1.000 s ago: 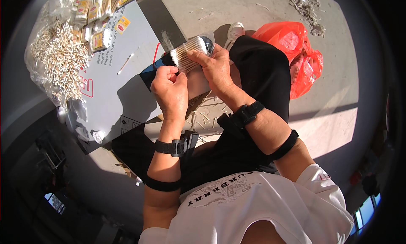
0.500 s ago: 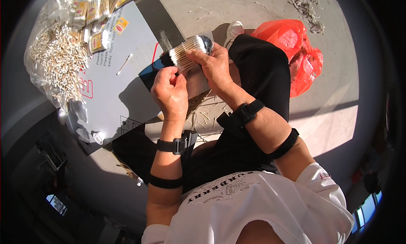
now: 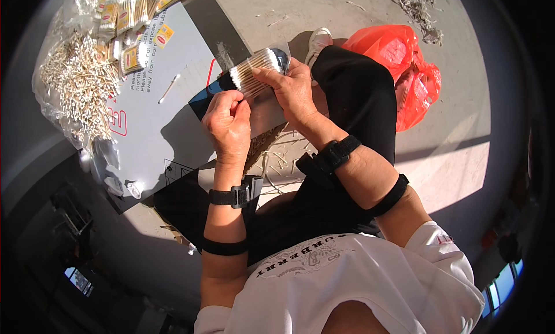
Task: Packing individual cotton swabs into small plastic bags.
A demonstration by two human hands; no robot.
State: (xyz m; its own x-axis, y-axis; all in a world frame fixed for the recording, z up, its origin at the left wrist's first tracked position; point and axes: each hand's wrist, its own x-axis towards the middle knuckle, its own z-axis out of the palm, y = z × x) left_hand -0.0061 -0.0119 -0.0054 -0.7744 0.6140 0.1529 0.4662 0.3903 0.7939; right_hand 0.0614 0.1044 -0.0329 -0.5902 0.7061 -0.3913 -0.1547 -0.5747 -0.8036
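Right now the right hand (image 3: 295, 97) pinches a flat clear pack of cotton swabs (image 3: 252, 74), its thumb lying over the swab stems and its fingers tucked behind. The pack sits between the two hands, just beyond the left hand (image 3: 227, 126) and to the left of the right one, with its swabs side by side in a slanted row. The left hand is curled in, thumb pressed to the index finger, right at the near corner of the pack; whether a bit of film is caught between those fingertips, I cannot tell. To the left of the left hand stretches a grey printed panel (image 3: 193, 50), where a single swab (image 3: 169, 89) lies nearest to that hand. Farther left of it is a heap of loose swabs (image 3: 78, 82) in clear plastic, and up beyond that hand, to the left, more filled packs (image 3: 132, 13) are piled beside a yellow label (image 3: 164, 35). Beyond the right hand, to its right, rests a red plastic bag (image 3: 384, 48), while scattered swabs (image 3: 278, 159) lie on the floor below and between the hands
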